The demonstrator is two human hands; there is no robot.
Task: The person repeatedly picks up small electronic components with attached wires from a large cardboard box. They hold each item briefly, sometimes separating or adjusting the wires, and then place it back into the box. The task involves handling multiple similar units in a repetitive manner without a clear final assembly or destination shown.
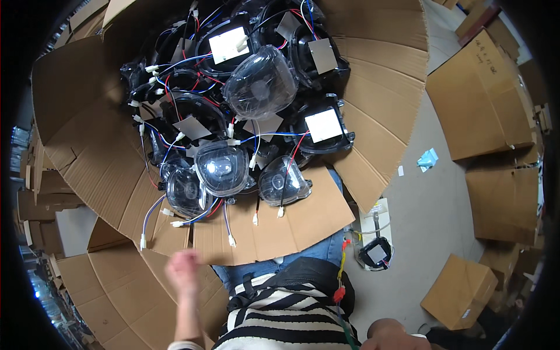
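Observation:
My left hand [184, 271] is just below the near flap of a big cardboard box, close to dangling wire ends with white connectors [143, 241]. It looks curled, but motion smears its fingers. My right hand [388, 337] shows only in part at the lower edge, fingers hidden, near a yellow-green cable with a red clip [339, 293]. The box holds a heap of black lamp units with clear lenses, such as one headlamp [223, 168] at the front and another lamp wrapped in film [261, 83] higher up. Red, blue, white and black wires trail among them.
The open box's flap [274, 233] reaches over my lap. On the floor to the right lies a single lamp unit [375, 253] on a pale board. A crumpled blue wrapper [427, 159] lies farther off. Closed cartons [481, 96] line the right side.

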